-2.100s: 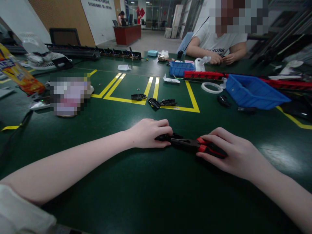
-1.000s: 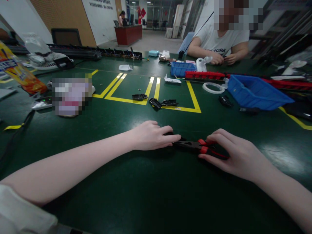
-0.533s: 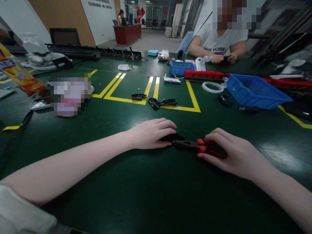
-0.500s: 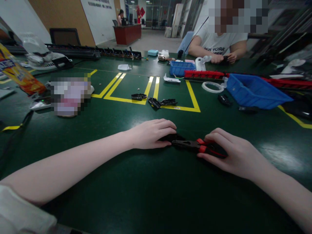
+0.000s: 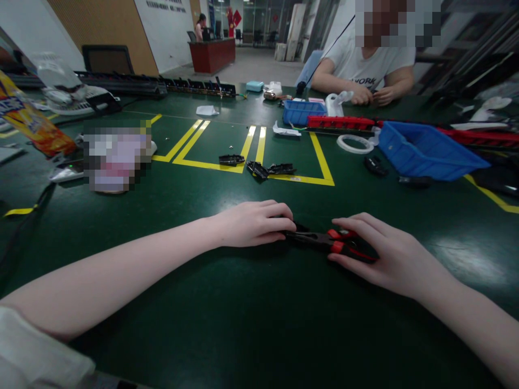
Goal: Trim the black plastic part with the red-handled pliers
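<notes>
Holding the pliers (image 5: 322,239) loosely in my right hand (image 5: 385,251), I pinched with my left hand (image 5: 255,222) the black part (image 5: 300,227) beside the pliers' tip; weak pinching, I judged, could make it slip.

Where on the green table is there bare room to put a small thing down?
The widest bare patch of table lies nearer the wearer than the pliers, between the two forearms. A narrower strip runs between the left hand and the three black parts. It is crowded around the large blue bin and by the yellow-orange packet.
</notes>
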The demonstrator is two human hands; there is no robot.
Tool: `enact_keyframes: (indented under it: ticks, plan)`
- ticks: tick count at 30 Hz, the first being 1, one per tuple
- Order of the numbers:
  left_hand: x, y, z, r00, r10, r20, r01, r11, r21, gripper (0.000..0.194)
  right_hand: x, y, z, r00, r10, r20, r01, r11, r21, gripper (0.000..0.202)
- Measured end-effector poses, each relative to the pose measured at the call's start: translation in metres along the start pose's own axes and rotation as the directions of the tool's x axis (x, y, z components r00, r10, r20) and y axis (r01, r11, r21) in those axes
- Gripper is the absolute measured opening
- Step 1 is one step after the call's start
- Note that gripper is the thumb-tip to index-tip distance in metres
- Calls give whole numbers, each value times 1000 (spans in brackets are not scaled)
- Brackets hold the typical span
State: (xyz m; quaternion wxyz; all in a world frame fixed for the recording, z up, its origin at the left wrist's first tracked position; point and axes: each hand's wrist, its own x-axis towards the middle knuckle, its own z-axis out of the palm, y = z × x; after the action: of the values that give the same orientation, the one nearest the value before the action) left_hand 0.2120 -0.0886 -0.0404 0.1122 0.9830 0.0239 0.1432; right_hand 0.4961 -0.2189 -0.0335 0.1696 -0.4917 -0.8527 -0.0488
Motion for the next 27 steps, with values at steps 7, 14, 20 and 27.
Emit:
enact_keyframes:
  ticks: [7,14,20,27]
  plan:
    - [-1,0,0,1000,-5,-27,4,1000,-17,25,-1,1,-1,1000,-20,-2,20,1000,9,34]
    - [-1,-2,2,998,8,-57,-9,1000,-12,26,-2,3,-2,998,67,0,-67,995,70,32]
    - [-2,-3,3,998,3,-58,-4,1000,-17,26,-2,0,-1,995,104,7,-104,988,111,31]
    - [-1,-3,2,998,10,-58,-10,1000,1,27,-1,-4,-3,995,93,32,-96,990,102,32]
